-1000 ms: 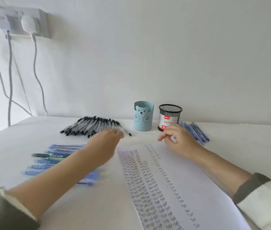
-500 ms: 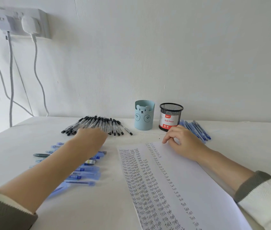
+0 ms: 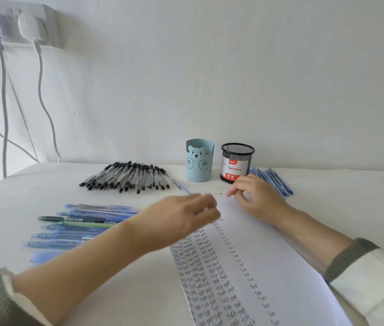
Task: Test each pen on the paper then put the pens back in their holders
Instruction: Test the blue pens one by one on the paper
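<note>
Two hands at work over one worktop [image 3: 45,184]; we judge the testing step to be in hand, with no pen showing above either cup's rim. Paper [image 3: 280,267]: a white sheet lying centre-right, running from the near edge towards the cups. Its left columns are dense with handwritten "Test", a further column is thinner, and the right part is bare. Left hand [image 3: 186,217]: blurred, over the paper's far left corner, fingers bent. A thin bluish streak juts past it, perhaps a pen in its grip; we cannot tell. Right hand [image 3: 256,198]: at the paper's far edge, fingertips drawn together; we cannot tell whether they pinch anything. Black pens [image 3: 127,177]: a fanned row lying far left of the cups. Left blue pens [image 3: 80,224]: a loose stack beside the left forearm, one dark green among them. Right blue pens [image 3: 273,182]: a small bunch just right of the mesh cup [image 3: 236,163]. Bear cup [image 3: 199,163]: pale blue, upright, beside the mesh cup. Next, we judge, a nib goes to a bare patch of paper with the sheet held steady, then each pen is sorted to a cup.
</note>
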Motion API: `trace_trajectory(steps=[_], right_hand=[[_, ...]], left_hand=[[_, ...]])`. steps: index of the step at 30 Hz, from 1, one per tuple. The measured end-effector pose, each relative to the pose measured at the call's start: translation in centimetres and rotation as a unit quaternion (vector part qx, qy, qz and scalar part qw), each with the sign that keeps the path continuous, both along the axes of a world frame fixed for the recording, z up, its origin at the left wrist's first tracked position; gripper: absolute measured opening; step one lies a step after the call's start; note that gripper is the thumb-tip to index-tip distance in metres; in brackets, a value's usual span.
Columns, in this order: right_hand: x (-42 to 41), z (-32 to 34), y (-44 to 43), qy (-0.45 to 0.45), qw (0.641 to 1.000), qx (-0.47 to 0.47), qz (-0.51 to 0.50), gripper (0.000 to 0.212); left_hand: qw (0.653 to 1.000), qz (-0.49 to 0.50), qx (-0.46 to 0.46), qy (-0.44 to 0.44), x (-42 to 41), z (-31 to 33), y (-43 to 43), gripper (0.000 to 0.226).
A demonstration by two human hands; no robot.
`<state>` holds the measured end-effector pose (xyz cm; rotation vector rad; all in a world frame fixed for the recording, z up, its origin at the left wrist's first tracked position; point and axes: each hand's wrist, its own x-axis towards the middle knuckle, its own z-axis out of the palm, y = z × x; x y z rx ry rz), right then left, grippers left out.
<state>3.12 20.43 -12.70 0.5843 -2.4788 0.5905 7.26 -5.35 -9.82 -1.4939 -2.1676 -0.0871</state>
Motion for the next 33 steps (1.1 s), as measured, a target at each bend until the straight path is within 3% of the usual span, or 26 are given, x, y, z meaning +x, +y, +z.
trace_trajectory(steps=[2,4,8,11,13,15,21,27,29,33], right_hand=[[0.0,0.2,0.0,0.004,1.000,-0.005,-0.018,0.030],[0.4,0.7,-0.3,-0.025,1.000,-0.005,-0.010,0.039],[1.8,1.2,-2.1,-0.134,0.983,0.043,0.117,0.076],[2.3,1.0,-3.9,-0.184,0.961,0.138,0.154,0.058],[2.2,1.1,-4.2,-0.154,0.959,0.169,0.169,0.035],[2.1,1.1,-4.0,-0.101,0.964,0.180,0.169,0.026],[1.9,1.3,-2.3,-0.070,0.994,0.086,0.018,0.024],[1.8,1.5,-0.9,-0.066,0.973,0.161,-0.153,0.031],[2.1,2.3,-1.0,-0.082,0.968,0.163,-0.173,0.032],[2.3,3.2,-0.4,-0.140,0.934,0.237,-0.229,0.046]], left_hand=[[0.996,0.007,-0.003,-0.091,0.0,-0.6,-0.2,0.023],[0.994,0.000,-0.008,-0.110,-0.7,-1.1,-0.5,0.029],[0.981,0.095,0.093,-0.140,-3.0,-1.8,-1.4,0.018],[0.976,0.145,0.068,-0.147,-3.8,-2.1,-2.1,0.019],[0.978,0.139,0.059,-0.145,-3.9,-2.1,-2.3,0.019],[0.978,0.139,0.057,-0.145,-3.8,-2.1,-2.3,0.018],[0.971,0.166,0.034,-0.170,-3.2,-1.6,-2.3,0.024],[0.965,0.212,-0.021,-0.152,-2.4,-0.7,-1.7,0.049],[0.965,0.209,-0.013,-0.157,-2.6,-1.1,-1.8,0.064],[0.964,0.161,0.028,-0.209,-2.5,-1.7,-1.6,0.065]])
